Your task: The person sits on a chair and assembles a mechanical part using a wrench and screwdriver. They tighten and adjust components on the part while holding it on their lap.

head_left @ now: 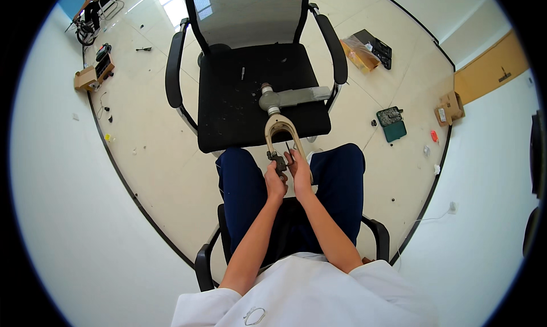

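A beige bicycle-type fork (pixel 277 122) points toward me from the black seat of an office chair (pixel 228 107). Its upper end passes through a grey frame tube (pixel 296 97) that lies across the seat. My left hand (pixel 275 183) is closed on a dark brake caliper (pixel 278 161) at the end of the fork's left leg. Beside it, my right hand (pixel 300 173) pinches a thin dark rod (pixel 288 148), too small to name more exactly, next to the fork's right leg. A small metal piece (pixel 243 73) and bits of debris lie on the seat.
Armrests (pixel 332 50) flank the seat. To the right on the floor are a black tool case (pixel 377 49), a green case (pixel 394 127) and a cardboard box (pixel 449 108). An open box (pixel 94 76) stands at left. Far left, a person (pixel 94 5) bends over a wheel (pixel 85 33).
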`<state>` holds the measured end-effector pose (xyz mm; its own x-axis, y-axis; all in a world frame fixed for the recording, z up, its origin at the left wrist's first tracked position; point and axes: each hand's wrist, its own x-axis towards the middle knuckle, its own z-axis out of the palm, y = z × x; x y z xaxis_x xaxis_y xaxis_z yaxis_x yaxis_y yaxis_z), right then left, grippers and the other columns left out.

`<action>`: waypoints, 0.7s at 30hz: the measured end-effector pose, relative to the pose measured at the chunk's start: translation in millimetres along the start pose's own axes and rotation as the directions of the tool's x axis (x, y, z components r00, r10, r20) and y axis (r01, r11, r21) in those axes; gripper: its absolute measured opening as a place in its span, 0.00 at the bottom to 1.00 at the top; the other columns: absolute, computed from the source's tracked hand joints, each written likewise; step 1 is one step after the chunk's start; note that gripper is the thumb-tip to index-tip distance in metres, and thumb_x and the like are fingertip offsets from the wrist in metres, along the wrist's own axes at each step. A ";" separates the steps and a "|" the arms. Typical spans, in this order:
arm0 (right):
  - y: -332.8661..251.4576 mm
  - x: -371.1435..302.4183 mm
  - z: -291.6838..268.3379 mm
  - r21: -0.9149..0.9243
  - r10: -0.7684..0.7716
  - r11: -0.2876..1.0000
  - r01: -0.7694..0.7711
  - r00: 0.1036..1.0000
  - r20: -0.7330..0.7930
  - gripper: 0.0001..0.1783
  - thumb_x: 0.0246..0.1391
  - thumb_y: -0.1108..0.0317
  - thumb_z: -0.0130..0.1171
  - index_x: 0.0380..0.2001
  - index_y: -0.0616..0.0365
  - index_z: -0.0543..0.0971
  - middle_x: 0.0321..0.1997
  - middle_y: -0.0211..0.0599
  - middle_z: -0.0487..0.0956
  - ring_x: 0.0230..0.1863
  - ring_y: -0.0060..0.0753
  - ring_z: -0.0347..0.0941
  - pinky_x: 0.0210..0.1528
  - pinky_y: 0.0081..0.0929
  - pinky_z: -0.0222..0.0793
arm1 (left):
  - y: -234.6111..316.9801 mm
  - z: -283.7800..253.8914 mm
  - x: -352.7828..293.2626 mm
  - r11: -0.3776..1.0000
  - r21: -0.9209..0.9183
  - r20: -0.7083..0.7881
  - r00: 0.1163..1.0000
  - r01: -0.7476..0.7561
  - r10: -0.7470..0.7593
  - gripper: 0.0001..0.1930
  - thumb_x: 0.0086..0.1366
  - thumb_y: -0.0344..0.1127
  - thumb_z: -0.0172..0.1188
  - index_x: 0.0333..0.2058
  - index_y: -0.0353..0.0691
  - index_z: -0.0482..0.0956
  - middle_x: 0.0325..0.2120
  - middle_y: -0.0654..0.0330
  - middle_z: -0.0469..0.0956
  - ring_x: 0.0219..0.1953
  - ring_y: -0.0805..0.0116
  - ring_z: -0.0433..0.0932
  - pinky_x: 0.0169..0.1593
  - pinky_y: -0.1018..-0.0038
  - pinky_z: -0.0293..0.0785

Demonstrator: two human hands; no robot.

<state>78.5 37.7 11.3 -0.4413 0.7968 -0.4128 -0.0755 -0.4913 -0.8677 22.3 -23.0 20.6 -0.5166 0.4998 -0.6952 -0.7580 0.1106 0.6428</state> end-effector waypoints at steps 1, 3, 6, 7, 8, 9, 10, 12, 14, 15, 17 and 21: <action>-2.6 7.6 4.0 -0.063 -0.013 0.998 0.012 1.000 -0.019 0.29 0.64 0.61 0.46 0.62 0.69 0.61 0.57 0.48 0.74 0.54 0.34 0.72 0.57 0.27 0.64 | 0.4 -1.2 0.8 1.000 -0.004 0.005 1.000 0.022 -0.022 0.20 0.66 0.56 0.42 0.27 0.45 0.68 0.12 0.69 0.61 0.11 0.78 0.55 0.14 0.77 0.47; -6.9 4.5 12.5 -0.122 -0.030 0.992 0.026 0.999 -0.035 0.29 0.65 0.63 0.45 0.64 0.68 0.58 0.55 0.47 0.75 0.51 0.33 0.74 0.54 0.26 0.67 | -1.3 -5.2 4.2 0.998 -0.019 0.012 0.998 0.066 -0.066 0.20 0.66 0.55 0.42 0.28 0.45 0.69 0.13 0.69 0.63 0.12 0.78 0.57 0.15 0.77 0.50; -18.8 -14.3 32.2 -0.022 -0.034 0.999 0.033 0.999 -0.013 0.30 0.65 0.70 0.43 0.67 0.66 0.50 0.53 0.45 0.77 0.48 0.32 0.76 0.48 0.23 0.72 | -11.2 -3.2 13.2 0.989 -0.132 -0.046 0.997 -0.060 0.054 0.20 0.65 0.55 0.43 0.29 0.45 0.71 0.17 0.69 0.67 0.16 0.77 0.62 0.18 0.77 0.54; -18.3 -11.9 31.5 0.075 0.021 0.997 -0.021 1.000 0.001 0.29 0.65 0.70 0.43 0.66 0.66 0.52 0.53 0.45 0.77 0.47 0.32 0.76 0.48 0.24 0.72 | -10.9 -3.7 14.3 0.988 -0.144 -0.019 0.999 -0.046 0.044 0.20 0.65 0.55 0.44 0.29 0.44 0.71 0.19 0.69 0.67 0.17 0.77 0.63 0.19 0.77 0.56; -19.0 -8.7 29.5 0.170 0.075 0.982 -0.078 0.997 0.021 0.28 0.65 0.69 0.43 0.66 0.65 0.53 0.53 0.44 0.77 0.47 0.32 0.76 0.48 0.25 0.72 | -10.5 -4.3 15.5 0.987 -0.156 0.007 0.999 -0.032 0.033 0.20 0.65 0.55 0.44 0.30 0.44 0.72 0.20 0.69 0.68 0.19 0.77 0.65 0.20 0.77 0.57; -19.9 -7.7 26.6 0.265 0.132 0.954 -0.138 0.990 0.042 0.27 0.66 0.69 0.43 0.65 0.65 0.54 0.53 0.44 0.77 0.47 0.31 0.76 0.47 0.25 0.73 | -9.9 -6.1 14.3 0.987 -0.162 0.033 0.999 -0.012 0.018 0.20 0.65 0.55 0.44 0.30 0.44 0.72 0.21 0.68 0.69 0.20 0.77 0.66 0.21 0.77 0.58; -24.9 -3.3 17.1 0.218 0.167 0.952 -0.213 0.963 0.211 0.24 0.67 0.69 0.41 0.63 0.67 0.57 0.57 0.44 0.75 0.53 0.35 0.74 0.54 0.29 0.70 | -9.6 -7.0 13.2 0.991 -0.135 0.036 0.999 -0.006 0.011 0.20 0.65 0.54 0.45 0.30 0.43 0.72 0.20 0.68 0.69 0.20 0.77 0.65 0.22 0.77 0.59; -32.2 -8.7 21.0 0.237 0.197 0.945 -0.225 0.971 0.136 0.21 0.66 0.69 0.41 0.59 0.67 0.62 0.56 0.44 0.75 0.53 0.34 0.73 0.54 0.29 0.70 | -9.9 -5.3 10.4 0.994 -0.107 -0.001 0.999 -0.038 0.038 0.20 0.65 0.54 0.44 0.30 0.43 0.72 0.20 0.68 0.69 0.20 0.77 0.65 0.22 0.76 0.58; -38.4 -12.2 25.3 0.238 0.186 0.948 -0.210 0.975 0.120 0.18 0.66 0.69 0.42 0.55 0.66 0.67 0.55 0.43 0.76 0.53 0.34 0.73 0.55 0.29 0.68 | -9.5 -3.3 8.9 0.992 -0.102 -0.017 0.997 -0.070 0.069 0.20 0.65 0.54 0.44 0.30 0.43 0.73 0.19 0.67 0.68 0.19 0.77 0.65 0.21 0.76 0.57; -39.1 -14.9 25.9 0.231 0.160 0.954 -0.190 0.977 0.141 0.17 0.66 0.68 0.43 0.53 0.66 0.69 0.54 0.43 0.76 0.53 0.33 0.73 0.56 0.29 0.67 | -10.3 -3.4 8.1 0.990 -0.111 -0.015 0.996 -0.086 0.085 0.20 0.65 0.54 0.44 0.30 0.43 0.73 0.19 0.67 0.67 0.18 0.77 0.64 0.20 0.76 0.56; -43.9 -15.7 24.6 0.182 0.130 0.970 -0.159 0.979 0.157 0.16 0.65 0.66 0.44 0.50 0.64 0.73 0.54 0.42 0.77 0.54 0.33 0.72 0.57 0.30 0.65 | -11.0 -3.8 8.1 0.994 -0.091 -0.008 0.998 -0.067 0.067 0.20 0.65 0.54 0.44 0.31 0.43 0.73 0.17 0.67 0.65 0.16 0.77 0.61 0.18 0.77 0.54; -53.4 -17.7 12.2 0.070 0.017 0.997 -0.030 0.983 0.184 0.18 0.65 0.61 0.46 0.49 0.62 0.75 0.55 0.40 0.76 0.54 0.33 0.73 0.60 0.30 0.61 | -0.8 1.3 -2.6 1.000 -0.013 0.006 1.000 -0.023 0.023 0.21 0.65 0.57 0.41 0.25 0.46 0.68 0.11 0.69 0.61 0.09 0.76 0.54 0.13 0.76 0.46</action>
<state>79.5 45.6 68.3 -0.5999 0.7098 -0.3692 -0.1247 -0.5388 -0.8331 24.7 -23.2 22.3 -0.5314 0.5072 -0.6785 -0.7512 0.0880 0.6542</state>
